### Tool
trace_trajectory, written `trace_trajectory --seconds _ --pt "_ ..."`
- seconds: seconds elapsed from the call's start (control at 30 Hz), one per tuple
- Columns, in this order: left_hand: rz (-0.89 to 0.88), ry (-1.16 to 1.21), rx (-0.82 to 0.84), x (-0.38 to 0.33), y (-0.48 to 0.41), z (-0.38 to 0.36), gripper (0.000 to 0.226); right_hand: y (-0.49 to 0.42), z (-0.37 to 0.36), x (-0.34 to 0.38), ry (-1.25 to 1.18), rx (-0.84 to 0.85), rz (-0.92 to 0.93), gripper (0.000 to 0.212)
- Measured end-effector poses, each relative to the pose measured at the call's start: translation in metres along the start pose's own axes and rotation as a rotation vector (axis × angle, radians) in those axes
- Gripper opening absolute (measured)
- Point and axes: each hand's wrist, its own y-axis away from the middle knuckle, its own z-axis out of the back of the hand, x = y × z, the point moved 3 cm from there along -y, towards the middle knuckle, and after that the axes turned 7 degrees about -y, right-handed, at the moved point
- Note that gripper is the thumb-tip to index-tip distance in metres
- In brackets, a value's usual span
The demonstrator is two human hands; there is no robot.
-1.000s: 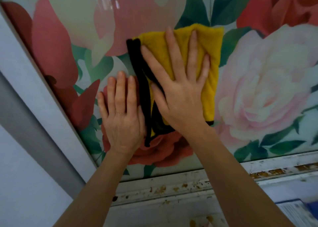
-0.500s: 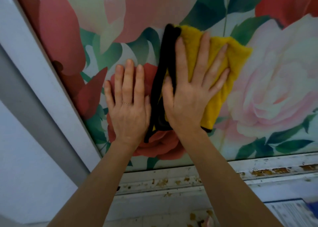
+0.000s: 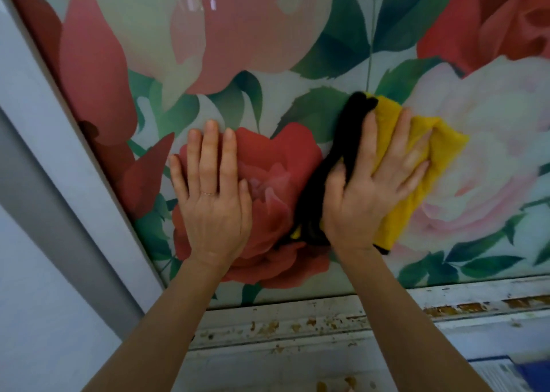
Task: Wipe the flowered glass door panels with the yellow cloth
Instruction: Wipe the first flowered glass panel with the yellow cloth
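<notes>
**Item 1.** Pale grey door-frame upright (image 3: 89, 189), far left. It slants from upper left to lower centre and borders the glass.

**Item 2.** Glossy glass door panel printed with large red and pink roses and green leaves (image 3: 268, 34). It fills most of the view, with a patch of glare near the top.

**Item 3.** Left hand (image 3: 212, 201), low on the panel over a red rose. The palm lies flat on the glass, fingers straight and close together, holding nothing. There is a thin ring (image 3: 209, 193) on one finger. Judged to be a brace.

**Item 4.** Folded yellow cloth with black edging (image 3: 422, 165), near the left hand on its right. It lies against the glass, reaching onto the pale pink rose. The black edge is bunched along its left side.

**Item 5.** Right hand (image 3: 378, 189), on top of the cloth. The fingers are straight and fanned, pressing the cloth to the panel, with the thumb beside the black edging. It does not pinch the cloth.

**Item 6.** White bottom rail flecked with brown chips (image 3: 282, 326), directly under the panel.

**Item 7.** Blue-and-white object (image 3: 506, 373), lower right corner. It is too cut off to identify.

**Handling note.** The step in hand is judged to be wiping the panel's lower area.
- Keep palm pressure even so the whole fold meets the glass.
- Overlap the passes and carry them right to the frame and rail.
- Flatten the bunched edging so it does not streak.
- The patch under the bracing hand will likely need its own pass.
</notes>
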Motion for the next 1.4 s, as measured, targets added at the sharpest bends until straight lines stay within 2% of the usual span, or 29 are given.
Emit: trace_trajectory --seconds 0.1,0.23,0.3,0.37,0.47,0.53,0.6,0.73,0.83,0.9,0.97,1.1,1.2,1.3,1.4 --pt "0.048 0.043 0.001 -0.010 -0.004 0.002 0.052 0.003 -0.003 0.022 -0.010 0.068 0.053 0.057" --pt "0.039 0.058 0.006 -0.031 -0.010 0.000 0.050 0.004 0.005 0.007 -0.033 0.188 0.320 0.044" --pt "0.024 0.080 -0.003 -0.046 -0.016 -0.003 0.048 -0.002 0.009 -0.007 -0.029 0.215 0.380 0.043" --pt "0.039 0.068 -0.021 -0.057 -0.022 -0.006 0.053 -0.011 0.013 -0.017 -0.047 0.169 0.315 0.044" --pt "0.065 0.044 -0.057 -0.067 -0.029 -0.010 0.063 -0.027 0.017 -0.022 -0.122 -0.028 0.043 0.048" --pt "0.034 0.072 -0.065 -0.076 -0.040 -0.013 0.060 -0.031 0.015 -0.013 -0.138 -0.121 -0.056 0.046" --pt "0.007 0.084 -0.076 -0.083 -0.048 -0.015 0.053 -0.027 0.009 0.003 -0.113 -0.094 -0.063 0.048" --pt "-0.010 0.044 -0.112 -0.087 -0.051 -0.020 0.039 -0.027 0.004 0.018 -0.051 0.087 0.124 0.048" --pt "0.001 0.019 -0.142 -0.088 -0.050 -0.020 0.041 -0.062 0.014 0.022 -0.081 0.152 0.215 0.052" --pt "0.009 0.042 -0.144 -0.088 -0.050 -0.019 0.049 -0.085 0.017 0.024 -0.053 0.132 0.226 0.053" --pt "0.011 0.061 -0.125 -0.086 -0.049 -0.018 0.054 -0.091 0.016 0.018 -0.027 0.065 0.153 0.056" --pt "0.001 0.069 -0.096 -0.086 -0.048 -0.016 0.060 -0.057 0.013 -0.009 0.066 -0.114 -0.142 0.057" --pt "-0.018 0.066 -0.068 -0.084 -0.050 -0.016 0.059 -0.028 0.006 -0.010 0.055 -0.113 -0.217 0.058" --pt "-0.024 0.074 -0.047 -0.083 -0.050 -0.014 0.048 0.009 0.002 -0.005 0.022 0.055 -0.005 0.054" --pt "-0.031 0.091 -0.037 -0.083 -0.051 -0.013 0.049 0.044 0.010 -0.036 0.013 0.212 0.218 0.046"
